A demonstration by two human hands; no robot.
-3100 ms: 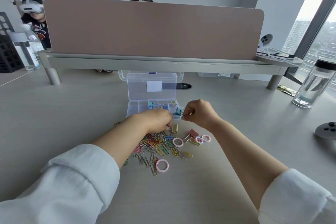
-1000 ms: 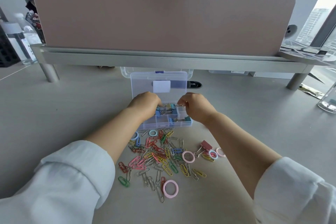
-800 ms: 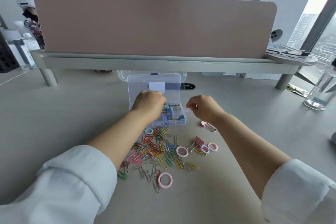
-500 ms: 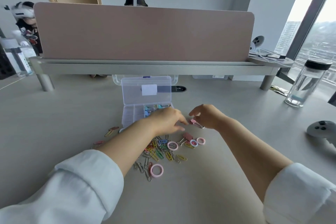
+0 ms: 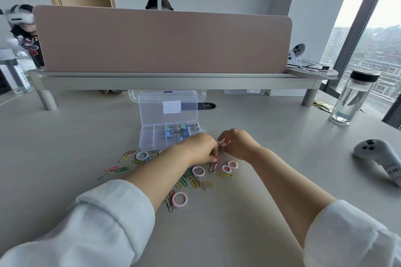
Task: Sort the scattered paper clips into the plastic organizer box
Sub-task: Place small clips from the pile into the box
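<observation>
The clear plastic organizer box (image 5: 152,139) lies open in the middle of the desk, lid (image 5: 168,110) tilted back, with several binder clips (image 5: 181,130) in its back right compartments. Coloured paper clips (image 5: 191,181) and plastic rings (image 5: 179,199) are scattered in front of it, partly hidden by my left forearm. My left hand (image 5: 198,150) pinches a pink binder clip (image 5: 214,163) resting on the desk just right of the pile. My right hand (image 5: 237,145) holds a small pink binder clip (image 5: 224,143) slightly above the desk, near the box's front right corner.
A metal riser shelf (image 5: 173,80) with a pink partition (image 5: 162,39) crosses the desk behind the box. A water bottle (image 5: 351,99) and a white controller (image 5: 377,157) stand at the right, another bottle (image 5: 13,71) at the far left. People with headsets sit beyond the partition.
My left hand left the box and came down onto the pink binder clip by the pile. My right hand took a small pink binder clip off the desk and lifted it.
</observation>
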